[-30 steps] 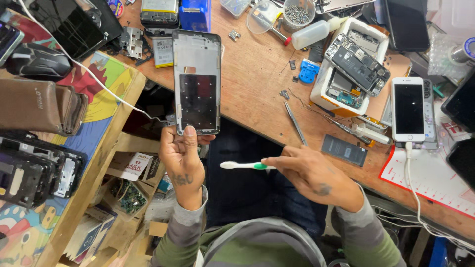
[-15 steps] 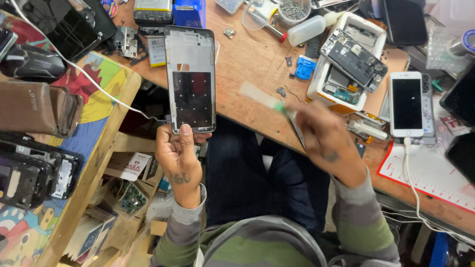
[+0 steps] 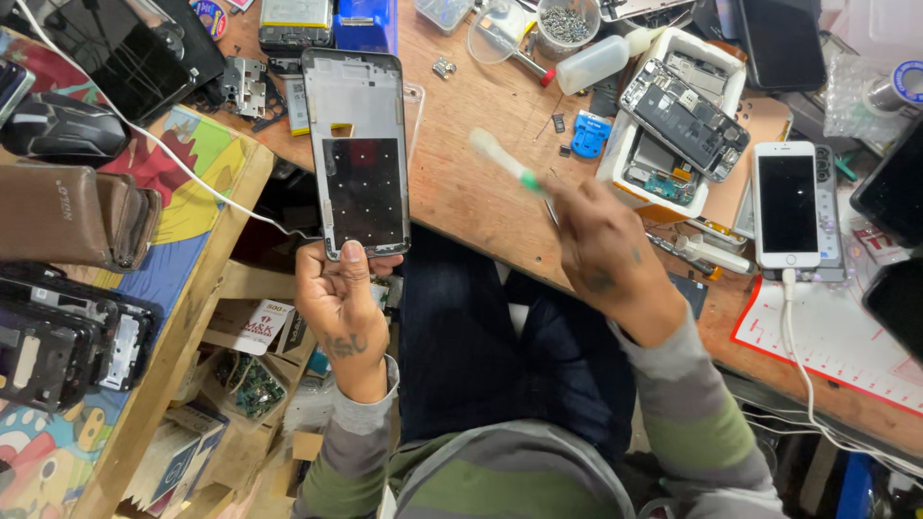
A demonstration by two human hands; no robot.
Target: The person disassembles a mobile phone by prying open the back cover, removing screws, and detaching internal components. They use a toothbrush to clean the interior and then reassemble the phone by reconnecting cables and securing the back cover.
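Note:
My left hand grips the bottom edge of a stripped phone frame, held upright over the wooden workbench with its dark inner plate facing me. My right hand holds a white toothbrush with a green band; its head points up and left, a short gap to the right of the frame. The brush is blurred by motion.
A white box with opened phones stands at the right. A white phone lies on a charging cable. A squeeze bottle, a tub of screws and loose parts lie at the back. Phones, a brown pouch fill the left shelf.
My right hand has swung the toothbrush from pointing left at chest level up over the bench, and now its head points up-left near the frame. My left hand and the frame held steady.

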